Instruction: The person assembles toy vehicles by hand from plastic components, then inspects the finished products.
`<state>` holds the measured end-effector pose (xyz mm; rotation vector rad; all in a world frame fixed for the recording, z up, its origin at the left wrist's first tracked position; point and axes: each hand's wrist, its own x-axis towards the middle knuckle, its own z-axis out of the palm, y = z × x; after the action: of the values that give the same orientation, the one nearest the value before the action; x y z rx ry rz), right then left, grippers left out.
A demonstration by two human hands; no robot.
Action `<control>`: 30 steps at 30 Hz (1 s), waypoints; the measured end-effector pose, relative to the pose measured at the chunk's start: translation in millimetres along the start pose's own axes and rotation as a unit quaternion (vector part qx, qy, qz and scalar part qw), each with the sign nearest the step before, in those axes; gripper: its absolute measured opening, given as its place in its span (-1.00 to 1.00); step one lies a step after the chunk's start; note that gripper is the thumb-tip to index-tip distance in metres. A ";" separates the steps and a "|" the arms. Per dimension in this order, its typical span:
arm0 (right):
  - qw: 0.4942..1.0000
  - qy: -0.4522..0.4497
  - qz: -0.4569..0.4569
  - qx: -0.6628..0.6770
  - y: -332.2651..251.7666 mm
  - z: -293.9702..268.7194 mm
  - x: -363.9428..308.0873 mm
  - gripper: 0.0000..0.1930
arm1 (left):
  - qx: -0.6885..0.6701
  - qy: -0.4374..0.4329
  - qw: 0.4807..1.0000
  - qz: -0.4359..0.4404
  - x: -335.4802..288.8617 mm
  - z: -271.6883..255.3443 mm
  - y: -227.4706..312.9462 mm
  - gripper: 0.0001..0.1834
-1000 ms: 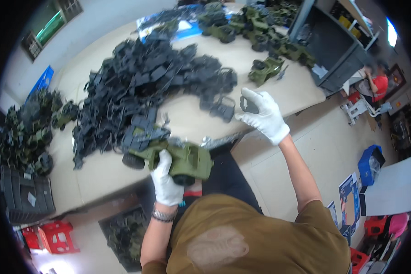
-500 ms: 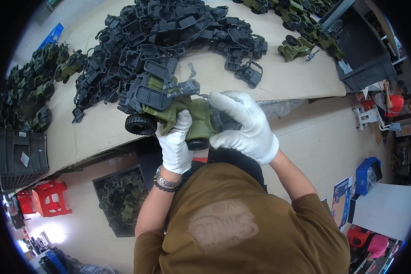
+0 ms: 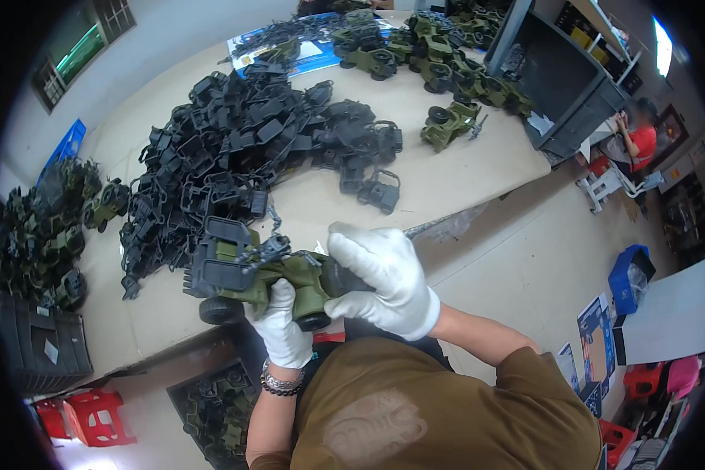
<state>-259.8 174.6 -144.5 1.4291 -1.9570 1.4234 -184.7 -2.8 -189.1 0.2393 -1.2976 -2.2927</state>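
A green toy jeep [image 3: 304, 276] with black wheels is held over the near edge of the table. Dark grey racks are fitted at its left end, and a grey gun-like piece [image 3: 268, 251] sits on top. My left hand [image 3: 280, 329], in a white glove, grips the jeep's near side from below, its thumb against the body. My white-gloved right hand [image 3: 388, 282] is closed around the jeep's right end, fingers on the far side and thumb on the near side. A dark grey part [image 3: 343, 278] shows between them.
Dark grey plastic frames [image 3: 211, 149] lie heaped beyond the jeep. Green toy jeeps are piled at the left [image 3: 43, 235] and far right [image 3: 462, 70]. Grey crates stand at the left [image 3: 39, 345] and right [image 3: 568, 94]. A person in red [image 3: 642, 141] sits farther off.
My view has tipped up, showing more of the far table and wall. The right hand has closed in on the jeep's right end. The left hand keeps its grip.
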 end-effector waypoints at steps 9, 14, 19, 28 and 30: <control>0.997 -0.060 -0.040 0.014 8.9 -2.3 0.4 -0.20 | 0.191 -0.067 0.979 0.031 -3.2 -16.7 -7.4 -0.49; 0.995 -0.024 -0.036 0.087 5.2 7.8 4.1 -0.13 | 0.089 0.006 0.996 0.008 -7.4 8.1 -0.1 -0.37; 0.998 -0.006 -0.015 0.069 2.0 6.0 6.7 -0.13 | 0.054 0.023 0.998 0.012 -3.0 7.8 2.0 -0.37; 0.968 -0.050 0.122 0.216 9.1 12.6 -17.5 -0.18 | -0.001 0.002 1.000 -0.012 -7.6 -12.1 -4.2 -0.39; 0.988 0.023 0.015 0.150 13.1 18.7 -14.6 -0.17 | 0.005 -0.014 1.000 -0.004 -6.3 -12.7 -4.2 -0.38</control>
<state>-259.4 166.3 -170.3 1.4785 -1.7993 1.8092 -175.8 -7.5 -199.9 0.2158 -1.3242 -2.3043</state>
